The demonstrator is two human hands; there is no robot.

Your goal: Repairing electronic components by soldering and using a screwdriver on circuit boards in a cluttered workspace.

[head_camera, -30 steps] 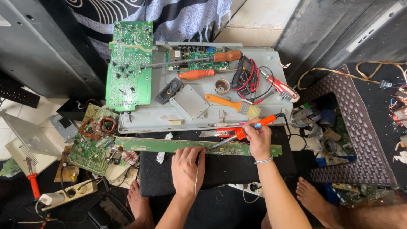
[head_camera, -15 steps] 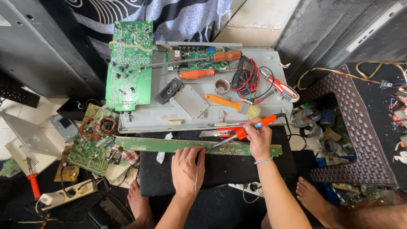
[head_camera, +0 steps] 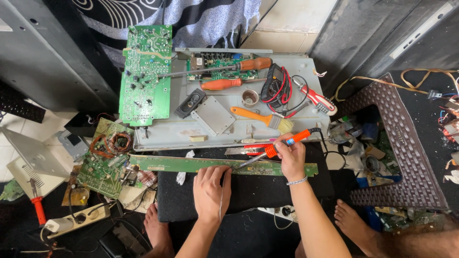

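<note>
So we're looking straight down at a pretty cluttered repair spot on the floor. Our right hand [head_camera: 290,157] is curled around an orange-handled soldering iron [head_camera: 279,145], fingers wrapped on the grip like holding a pen, with the metal tip angled down and left onto the long narrow green circuit strip [head_camera: 191,165]. That strip lies flat across the top edge of a black mat [head_camera: 248,191], running left to right just below the big grey metal chassis [head_camera: 291,119]. Our left hand [head_camera: 212,191] lies palm down on the mat with the fingers together and stretched forward, fingertips pressing on the near edge of the strip right next to where the iron's tip lands. There's a thin wire-like strand by that hand, but we can't tell whether it's pinched or just lying there. Up on the chassis we've got a large green circuit board [head_camera: 145,74] hanging over the left end, a smaller board [head_camera: 217,67] with a long orange-handled screwdriver [head_camera: 224,67] lying across it, a shorter orange screwdriver [head_camera: 221,84], a small black speaker [head_camera: 190,103], a grey metal plate [head_camera: 213,114], an orange-handled brush [head_camera: 260,118], a black multimeter with red leads [head_camera: 277,88] and red-handled pliers [head_camera: 315,98]. Off to the left there's another green board with copper coils [head_camera: 107,157] and a white power strip [head_camera: 71,222]. A brown woven plastic stool [head_camera: 397,143] sits to the right, and bare feet [head_camera: 356,229] show at the bottom.
</note>
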